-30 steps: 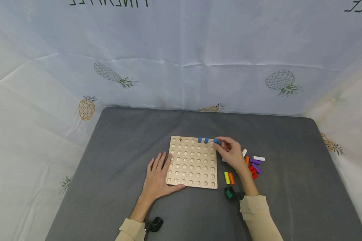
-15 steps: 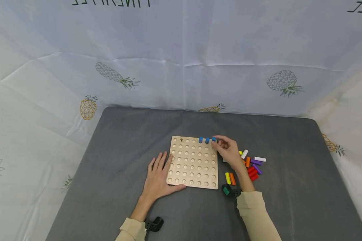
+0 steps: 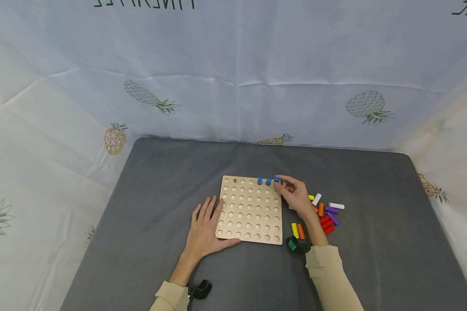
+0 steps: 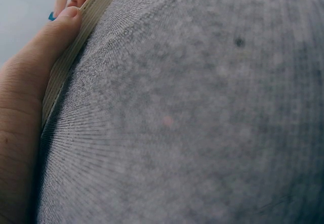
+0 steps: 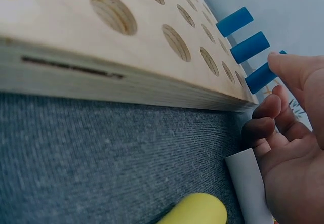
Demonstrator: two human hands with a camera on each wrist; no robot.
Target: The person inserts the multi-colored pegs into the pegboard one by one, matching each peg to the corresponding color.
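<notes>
A square wooden pegboard (image 3: 253, 201) with rows of round holes lies on the table. My left hand (image 3: 203, 231) rests at its left side, fingers straight along the left edge and thumb along the near edge. At the far right corner my right hand (image 3: 295, 195) pinches a blue peg (image 5: 260, 78) between thumb and index finger. That peg stands upright in the corner hole, as the right wrist view shows. Beside it in the far row stand a second blue peg (image 5: 250, 47) and a third blue peg (image 5: 235, 21).
Right of the board lie loose pegs: white (image 3: 336, 206), purple (image 3: 332, 218), red (image 3: 328, 229), orange (image 3: 321, 209) and yellow (image 3: 294, 230). Some are partly hidden by the right forearm. A pineapple-print cloth (image 3: 237, 108) hangs behind the grey table (image 3: 171, 172).
My right hand has shifted slightly left and brought the blue peg down into the corner hole. My left hand has stayed on the board.
</notes>
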